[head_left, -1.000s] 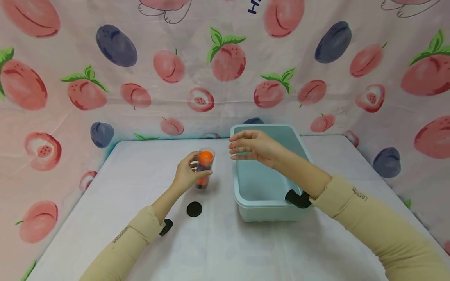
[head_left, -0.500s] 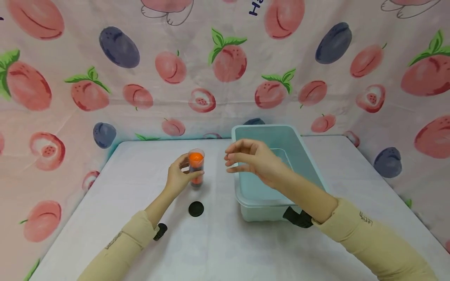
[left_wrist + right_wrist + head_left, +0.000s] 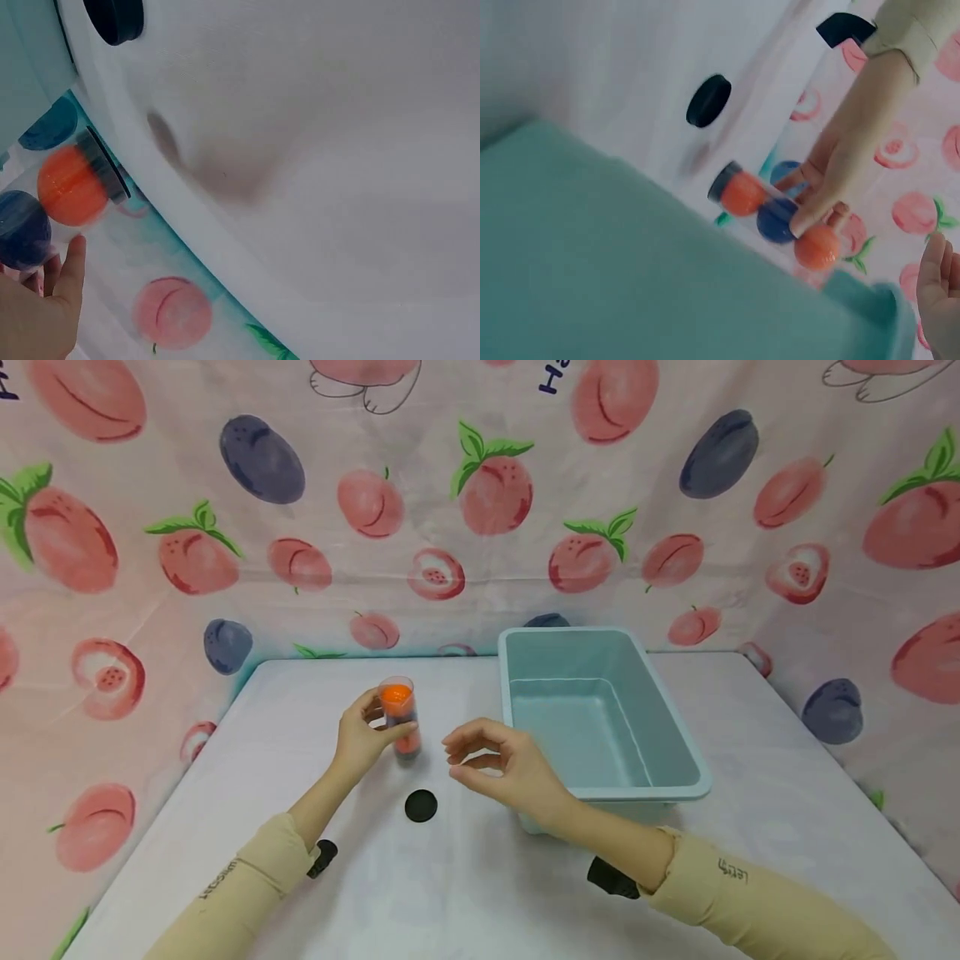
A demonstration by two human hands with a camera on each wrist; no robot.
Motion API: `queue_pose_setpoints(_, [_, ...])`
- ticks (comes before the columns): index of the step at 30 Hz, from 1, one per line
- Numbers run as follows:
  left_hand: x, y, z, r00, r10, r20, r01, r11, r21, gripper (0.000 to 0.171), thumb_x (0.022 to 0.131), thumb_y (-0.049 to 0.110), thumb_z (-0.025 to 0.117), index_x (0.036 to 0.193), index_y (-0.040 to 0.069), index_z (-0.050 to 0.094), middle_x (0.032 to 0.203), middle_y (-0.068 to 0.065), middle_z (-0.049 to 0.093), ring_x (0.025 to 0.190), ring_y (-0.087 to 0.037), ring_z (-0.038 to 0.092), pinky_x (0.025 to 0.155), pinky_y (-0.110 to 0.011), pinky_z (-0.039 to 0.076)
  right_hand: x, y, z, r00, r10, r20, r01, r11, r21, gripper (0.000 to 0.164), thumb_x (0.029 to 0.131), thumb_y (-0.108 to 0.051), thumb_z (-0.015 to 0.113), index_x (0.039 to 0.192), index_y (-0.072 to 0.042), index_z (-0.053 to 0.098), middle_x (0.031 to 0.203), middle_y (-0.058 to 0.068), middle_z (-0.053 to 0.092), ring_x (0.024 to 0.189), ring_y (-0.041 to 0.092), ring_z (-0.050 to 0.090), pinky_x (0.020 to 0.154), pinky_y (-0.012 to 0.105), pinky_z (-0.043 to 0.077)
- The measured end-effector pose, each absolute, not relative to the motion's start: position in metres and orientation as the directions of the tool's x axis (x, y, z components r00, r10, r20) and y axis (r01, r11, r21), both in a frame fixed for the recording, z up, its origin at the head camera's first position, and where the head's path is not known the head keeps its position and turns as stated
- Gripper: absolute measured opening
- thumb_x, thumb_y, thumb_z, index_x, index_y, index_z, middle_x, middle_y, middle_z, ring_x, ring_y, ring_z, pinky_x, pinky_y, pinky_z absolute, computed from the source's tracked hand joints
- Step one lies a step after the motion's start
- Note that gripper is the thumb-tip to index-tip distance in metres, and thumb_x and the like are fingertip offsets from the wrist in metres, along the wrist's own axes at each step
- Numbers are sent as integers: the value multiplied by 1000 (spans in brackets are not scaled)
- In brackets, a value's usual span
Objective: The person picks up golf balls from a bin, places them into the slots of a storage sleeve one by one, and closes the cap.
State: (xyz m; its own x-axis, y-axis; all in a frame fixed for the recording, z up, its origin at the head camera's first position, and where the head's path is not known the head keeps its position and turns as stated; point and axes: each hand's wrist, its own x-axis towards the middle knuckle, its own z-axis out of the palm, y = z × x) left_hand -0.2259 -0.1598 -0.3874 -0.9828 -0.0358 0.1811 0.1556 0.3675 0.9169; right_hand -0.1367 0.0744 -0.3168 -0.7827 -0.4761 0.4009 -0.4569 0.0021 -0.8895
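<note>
While the clear tube [image 3: 400,714] is gripped by the left hand [image 3: 360,739], it is seen at three o'clock from the palm in the head view, with the thumb laid across its near side and the fingers bent behind. Three balls are contained in it: an upper orange ball [image 3: 397,695], a blue ball [image 3: 776,220] and a lower orange ball [image 3: 740,193], above a dark base [image 3: 724,180]. Between five and six o'clock from the tube, apart from it, the black lid [image 3: 421,806] is laid flat on the white table [image 3: 457,893]. At four o'clock from the tube, the right hand [image 3: 510,768] is held above the table with nothing gripped, its fingers curved and a gap left between thumb and fingertips. At two o'clock from that hand, the pale blue bin [image 3: 630,794] is placed.

Whether the dark base is touching the table cannot be told. The blue ball is largely covered by the thumb in the head view, and both tube and left hand are cut off by the left wrist view's edge. The bin's near left corner is hidden behind the right hand; in the right wrist view the bin is blurred and cropped.
</note>
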Motion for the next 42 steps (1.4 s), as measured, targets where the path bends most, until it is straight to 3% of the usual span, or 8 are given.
queue_pose_setpoints(10, [-221, -171, -393, -973, 34, 226, 219, 429, 876, 62, 73, 7, 80, 128, 2, 52, 121, -18, 59, 107, -34, 59, 90, -45, 52, -139, 48, -356, -686, -559, 466, -632, 142, -761, 29, 81, -3, 71, 108, -1, 62, 100, 11, 64, 92, 18, 61, 81, 25, 55])
queue_pose_setpoints(17, [-218, -181, -400, -973, 32, 228, 218, 454, 864, 65, 72, 7, 80, 129, 1, 50, 122, -20, 59, 108, -35, 59, 90, -45, 52, -146, 35, -373, -714, -585, 384, -628, 294, -720, 37, 80, -13, 74, 113, -3, 61, 105, 8, 63, 95, 20, 58, 83, 21, 52])
queue_pose_setpoints(22, [-217, -187, -403, -979, 14, 202, 186, 456, 870, 65, 74, 10, 80, 131, 1, 48, 125, -20, 59, 111, -35, 58, 92, -45, 51, -153, 29, -386, -726, -604, 329, -624, 375, -686, 43, 80, -15, 74, 118, -3, 59, 112, 8, 62, 104, 21, 57, 88, 27, 50])
queue_pose_setpoints(29, [-216, -192, -405, -979, 41, 201, 198, 452, 870, 70, 75, 9, 79, 134, 0, 45, 128, -21, 57, 113, -36, 56, 92, -47, 51, -160, 24, -399, -792, -593, 147, -523, 533, -665, 57, 81, -23, 75, 128, -1, 53, 127, 9, 57, 119, 22, 54, 102, 35, 44])
queue_pose_setpoints(35, [-218, -195, -408, -976, 60, 210, 214, 465, 859, 69, 74, 8, 79, 134, -1, 45, 126, -22, 57, 112, -36, 57, 90, -44, 52, -171, 20, -403, -827, -559, 49, -458, 622, -634, 65, 79, -25, 77, 131, 1, 50, 129, 13, 55, 117, 25, 55, 100, 36, 46])
queue_pose_setpoints(42, [-219, -197, -408, -984, 56, 171, 178, 444, 878, 64, 75, 10, 79, 129, 1, 48, 124, -21, 59, 112, -35, 57, 96, -47, 48, -181, 17, -410, -848, -529, -31, -403, 681, -611, 55, 77, -16, 78, 124, 2, 56, 115, 15, 62, 107, 25, 59, 91, 32, 50])
